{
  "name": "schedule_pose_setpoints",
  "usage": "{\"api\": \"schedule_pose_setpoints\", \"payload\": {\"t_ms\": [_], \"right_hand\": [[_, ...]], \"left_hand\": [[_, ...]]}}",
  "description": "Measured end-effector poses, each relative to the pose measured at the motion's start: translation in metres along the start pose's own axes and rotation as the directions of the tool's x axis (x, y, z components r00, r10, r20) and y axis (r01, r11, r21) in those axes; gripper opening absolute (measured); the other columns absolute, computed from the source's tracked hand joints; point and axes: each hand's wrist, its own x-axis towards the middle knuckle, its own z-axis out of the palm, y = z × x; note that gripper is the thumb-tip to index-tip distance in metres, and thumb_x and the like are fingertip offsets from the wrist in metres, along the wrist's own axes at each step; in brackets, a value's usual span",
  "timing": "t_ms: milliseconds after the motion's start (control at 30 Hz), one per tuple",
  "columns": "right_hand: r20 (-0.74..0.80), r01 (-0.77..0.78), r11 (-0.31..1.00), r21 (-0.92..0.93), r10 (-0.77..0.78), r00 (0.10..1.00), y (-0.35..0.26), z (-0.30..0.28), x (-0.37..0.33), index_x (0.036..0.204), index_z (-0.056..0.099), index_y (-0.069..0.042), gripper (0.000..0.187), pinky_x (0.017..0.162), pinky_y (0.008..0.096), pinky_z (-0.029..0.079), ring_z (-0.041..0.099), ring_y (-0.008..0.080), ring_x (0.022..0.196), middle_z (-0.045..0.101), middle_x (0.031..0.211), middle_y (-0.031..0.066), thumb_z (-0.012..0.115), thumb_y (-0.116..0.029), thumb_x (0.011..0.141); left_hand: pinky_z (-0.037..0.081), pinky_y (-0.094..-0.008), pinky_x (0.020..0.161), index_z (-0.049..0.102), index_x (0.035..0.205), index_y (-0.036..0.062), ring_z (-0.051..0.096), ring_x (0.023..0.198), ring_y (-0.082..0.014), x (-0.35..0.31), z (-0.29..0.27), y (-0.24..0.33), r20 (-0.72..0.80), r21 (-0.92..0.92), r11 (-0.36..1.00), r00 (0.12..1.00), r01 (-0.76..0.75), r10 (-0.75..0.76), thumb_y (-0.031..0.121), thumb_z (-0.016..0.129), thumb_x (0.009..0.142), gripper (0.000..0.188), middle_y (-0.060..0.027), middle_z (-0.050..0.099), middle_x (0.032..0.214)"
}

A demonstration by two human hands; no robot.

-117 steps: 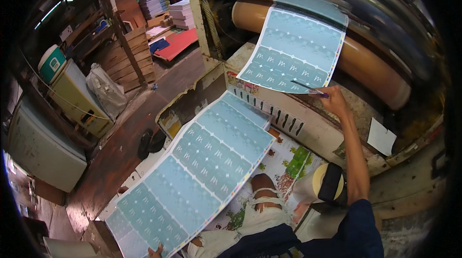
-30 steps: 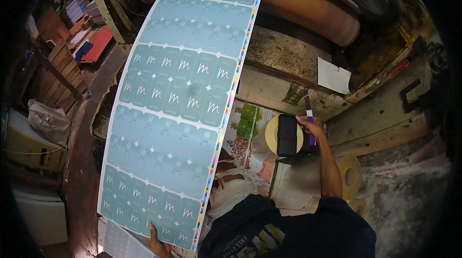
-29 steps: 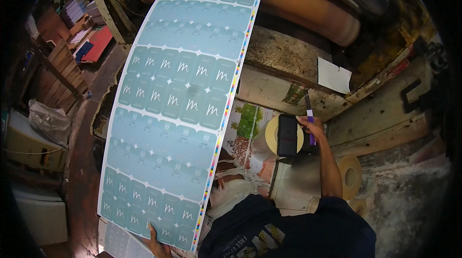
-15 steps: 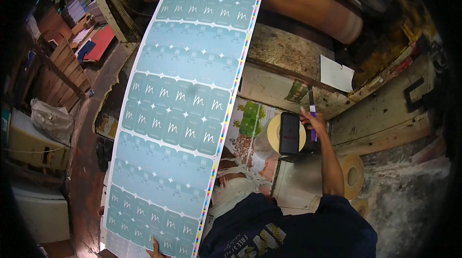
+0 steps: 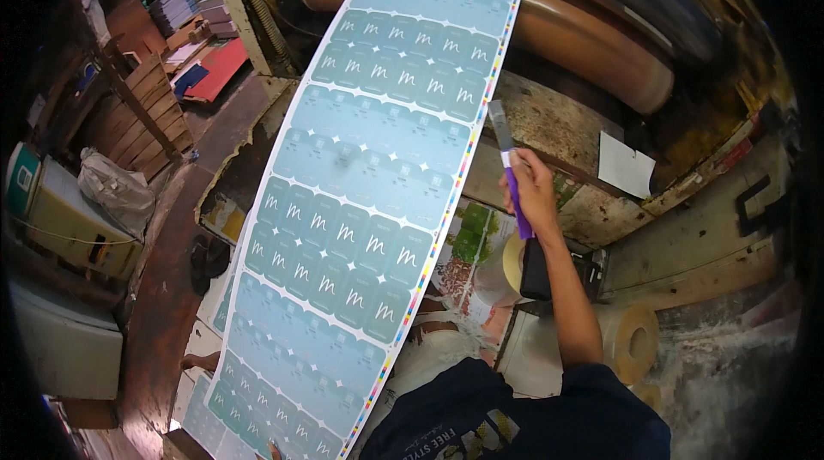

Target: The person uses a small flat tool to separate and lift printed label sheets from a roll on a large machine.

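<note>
A long printed sheet (image 5: pixel 360 194) in teal and pale blue, with rows of rounded card shapes, runs from the rollers down to the lower edge of the view. My right hand (image 5: pixel 534 190) is closed around a purple-handled cutter knife (image 5: pixel 520 207). Its grey blade points up and stands close to the sheet's right edge; whether it touches cannot be told. Of my left hand (image 5: pixel 275 450), only a fingertip shows, on the sheet near the bottom; the other fingers are hidden.
Large brown rollers (image 5: pixel 592 48) cross the top. Right of the sheet are a dark phone (image 5: pixel 536 271) on a film roll (image 5: pixel 502 267), another clear roll (image 5: pixel 631 341) and white paper (image 5: pixel 626 164) on a dirty ledge. A plastic bag (image 5: pixel 114 181) lies at left.
My right hand has lifted the cutter knife up and left from beside the phone to the sheet's edge. The whole view has shifted, so the scene sits farther right and lower.
</note>
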Motion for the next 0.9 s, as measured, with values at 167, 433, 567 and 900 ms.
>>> {"api": "schedule_pose_setpoints", "payload": {"t_ms": [167, 433, 567, 900], "right_hand": [[-0.035, 0.031, 0.997, 0.076, -0.028, 0.999, 0.041, 0.017, 0.032, 0.114, 0.054, -0.001, 0.032, 0.040, 0.0233, 0.041, 0.054, 0.0096, 0.047, 0.059, 0.070, 0.0058, 0.049, -0.029, 0.101], [-0.147, 0.279, 0.807, -0.520, -0.406, 0.902, 0.055, 0.007, 0.007, 0.117, 0.058, -0.003, 0.034, 0.055, 0.0336, 0.048, 0.062, 0.0191, 0.065, 0.063, 0.081, 0.0106, 0.067, -0.006, 0.085], [0.098, 0.572, 0.518, -0.636, -0.680, 0.726, 0.021, 0.007, 0.039, 0.131, 0.054, -0.016, 0.067, 0.068, 0.0402, 0.055, 0.066, 0.0305, 0.087, 0.056, 0.126, 0.0100, 0.069, 0.007, 0.070], [0.525, 0.703, 0.537, -0.467, -0.471, 0.709, 0.018, -0.043, 0.108, 0.109, 0.070, -0.008, 0.045, 0.074, 0.0339, 0.057, 0.070, 0.0269, 0.093, 0.069, 0.112, 0.0124, 0.060, 0.007, 0.067]], "left_hand": [[0.018, -0.0427, 0.118, 0.041, 0.146, 0.0165, 0.027, 0.139, -0.0367, 0.030, -0.047, -0.071, 0.241, 0.813, 0.503, 0.956, -0.292, 0.165, 0.015, 0.045, 0.094, 0.052, -0.0060, 0.042, 0.149], [0.029, -0.0449, 0.112, 0.045, 0.143, 0.0204, 0.040, 0.130, -0.0366, 0.012, -0.059, -0.075, 0.389, 0.919, 0.029, 0.918, -0.392, 0.074, 0.013, 0.052, 0.090, 0.054, -0.0009, 0.049, 0.143], [0.037, -0.0447, 0.106, 0.043, 0.143, 0.0142, 0.045, 0.124, -0.0348, 0.009, -0.070, -0.075, 0.435, 0.896, -0.145, 0.896, -0.419, 0.094, 0.014, 0.056, 0.091, 0.053, -0.0058, 0.050, 0.140], [0.046, -0.0437, 0.092, 0.039, 0.139, 0.0061, 0.053, 0.111, -0.0314, -0.007, -0.036, -0.028, 0.048, 0.661, 0.750, 0.995, 0.031, -0.083, 0.016, 0.063, 0.089, 0.057, -0.0141, 0.051, 0.132]]}}
